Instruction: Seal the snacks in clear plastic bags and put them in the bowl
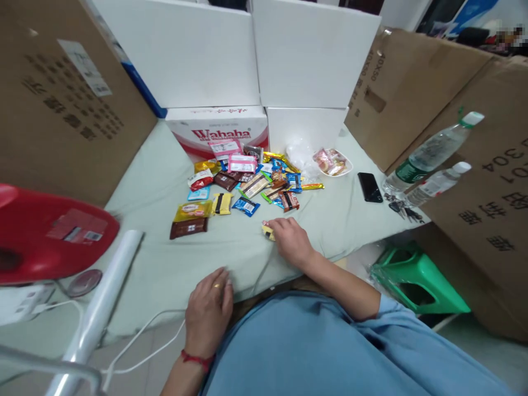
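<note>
My right hand is at the table's front half, its fingers closed on a small yellow snack packet that is partly hidden under them. My left hand lies at the table's near edge, fingers stretched out and holding nothing. Beyond the hands is a pile of wrapped snacks. Nearest the right hand are a brown-and-red packet and a blue packet. Farther left lie a yellow packet with a dark band, a yellow wrapper and a dark brown packet. Pink-and-white packets top the pile.
A white bowl of snacks and a clear plastic bag sit behind right. A phone, keys and two bottles stand farther right. A Wahaha box backs the pile. At left are a red object and plastic roll.
</note>
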Demonstrator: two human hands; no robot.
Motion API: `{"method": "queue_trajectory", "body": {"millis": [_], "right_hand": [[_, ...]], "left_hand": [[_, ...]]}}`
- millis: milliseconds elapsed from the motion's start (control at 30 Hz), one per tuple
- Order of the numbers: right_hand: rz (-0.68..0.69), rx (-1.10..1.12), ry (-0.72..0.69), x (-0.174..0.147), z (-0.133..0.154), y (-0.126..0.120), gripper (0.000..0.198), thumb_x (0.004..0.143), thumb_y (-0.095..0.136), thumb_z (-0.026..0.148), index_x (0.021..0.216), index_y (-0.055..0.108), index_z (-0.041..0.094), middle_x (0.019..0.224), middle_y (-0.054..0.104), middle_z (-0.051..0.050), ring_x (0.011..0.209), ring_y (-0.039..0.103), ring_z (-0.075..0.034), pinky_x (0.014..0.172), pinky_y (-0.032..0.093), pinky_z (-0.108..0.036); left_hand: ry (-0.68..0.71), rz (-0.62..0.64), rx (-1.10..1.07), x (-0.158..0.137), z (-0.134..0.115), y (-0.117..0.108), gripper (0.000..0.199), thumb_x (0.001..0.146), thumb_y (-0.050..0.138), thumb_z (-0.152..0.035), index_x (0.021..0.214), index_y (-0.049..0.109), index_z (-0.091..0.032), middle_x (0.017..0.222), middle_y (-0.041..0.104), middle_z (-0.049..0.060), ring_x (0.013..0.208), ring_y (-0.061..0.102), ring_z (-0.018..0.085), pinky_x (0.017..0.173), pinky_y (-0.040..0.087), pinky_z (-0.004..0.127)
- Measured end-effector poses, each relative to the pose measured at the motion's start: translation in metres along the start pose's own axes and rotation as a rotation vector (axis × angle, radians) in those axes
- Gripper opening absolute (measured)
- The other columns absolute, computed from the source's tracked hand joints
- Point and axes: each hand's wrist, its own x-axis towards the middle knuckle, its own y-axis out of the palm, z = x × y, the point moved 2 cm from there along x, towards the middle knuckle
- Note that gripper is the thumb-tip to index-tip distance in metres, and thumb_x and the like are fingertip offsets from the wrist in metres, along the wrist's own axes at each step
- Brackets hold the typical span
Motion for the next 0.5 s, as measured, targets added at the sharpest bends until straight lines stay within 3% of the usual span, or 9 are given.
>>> {"method": "queue_trajectory", "body": {"millis": [133, 267, 367, 500], "right_hand": [[-0.127, 0.453, 0.205, -0.019, -0.073, -0.020, 0.035, 0.102, 0.052, 0.021, 0.131, 0.071, 0.021, 0.132, 0.075, -0.010, 0.120, 0.067, -0.024, 0.110, 0.050, -0.042], [-0.338, 0.832, 0.460, -0.040, -0.161, -0.059, 0.032, 0.090, 0.060, 0.031, 0.116, 0.075, 0.019, 0.117, 0.079, -0.009, 0.102, 0.073, -0.023, 0.095, 0.058, -0.040], [-0.547, 0.846, 0.652, -0.031, -0.222, -0.110, 0.031, 0.082, 0.061, 0.029, 0.109, 0.075, 0.018, 0.102, 0.078, -0.007, 0.084, 0.071, -0.019, 0.082, 0.059, -0.035], [-0.633, 0.657, 0.809, 0.030, -0.284, -0.180, 0.024, 0.076, 0.060, 0.019, 0.097, 0.071, 0.016, 0.083, 0.072, -0.004, 0.068, 0.063, -0.015, 0.069, 0.055, -0.029]], "left_hand": [[-0.019, -0.053, -0.052, 0.014, -0.004, 0.007, 0.034, 0.105, 0.049, -0.029, 0.134, 0.061, -0.016, 0.135, 0.067, 0.020, 0.128, 0.064, 0.033, 0.107, 0.055, 0.054], [-0.053, -0.060, -0.099, 0.022, 0.000, 0.020, 0.041, 0.104, 0.049, -0.028, 0.144, 0.053, -0.019, 0.150, 0.056, 0.021, 0.141, 0.055, 0.035, 0.112, 0.051, 0.058], [-0.037, -0.029, -0.054, 0.017, 0.009, 0.033, 0.040, 0.104, 0.049, -0.028, 0.143, 0.053, -0.018, 0.150, 0.057, 0.023, 0.137, 0.059, 0.036, 0.109, 0.052, 0.057], [0.045, -0.024, 0.020, 0.007, 0.017, 0.043, 0.041, 0.102, 0.051, -0.023, 0.142, 0.055, -0.016, 0.138, 0.067, 0.022, 0.129, 0.065, 0.036, 0.108, 0.051, 0.053]]}}
